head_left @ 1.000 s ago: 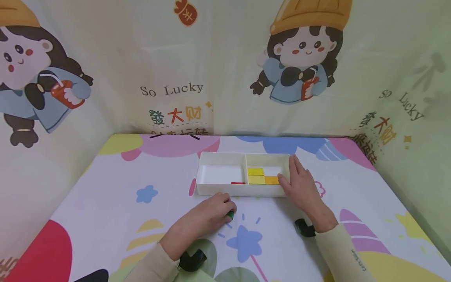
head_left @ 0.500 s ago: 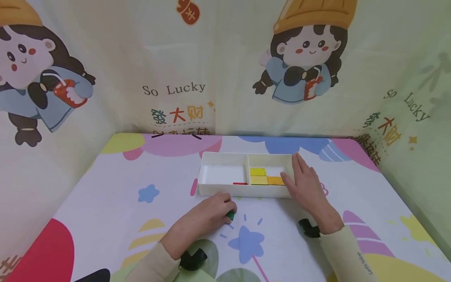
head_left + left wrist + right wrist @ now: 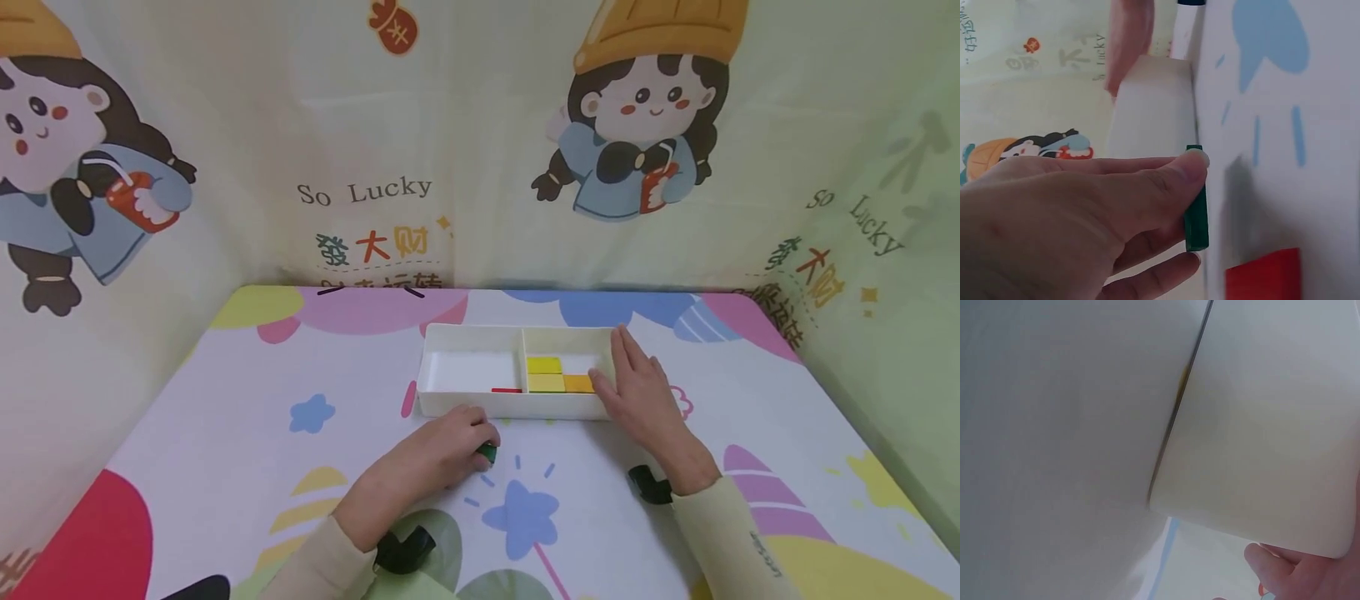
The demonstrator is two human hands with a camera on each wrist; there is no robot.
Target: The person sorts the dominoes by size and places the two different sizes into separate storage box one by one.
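My left hand (image 3: 448, 446) pinches a small green block (image 3: 1196, 222) between thumb and fingers, just in front of the white divided box (image 3: 480, 406). In the left wrist view, a red block (image 3: 1266, 277) lies on the table close by; my left hand hides it from the head view. My right hand (image 3: 643, 400) rests at the box's right end, its fingers straight along the end wall and the thumb over the front corner. Two yellow blocks (image 3: 544, 365) and an orange block (image 3: 577, 383) lie in the right compartment. A red piece (image 3: 506, 390) shows low in the left compartment.
A patterned cover (image 3: 337, 467) with stars and coloured shapes lies over the table. Behind it and to the sides hang printed cloths (image 3: 495, 242). A black object (image 3: 198, 588) pokes in at the bottom left. Black wrist cameras (image 3: 405, 552) sit under both wrists.
My left hand has shifted very slightly left with the green block in its pinch. The right hand and the box keep their places; the head view sways a little.
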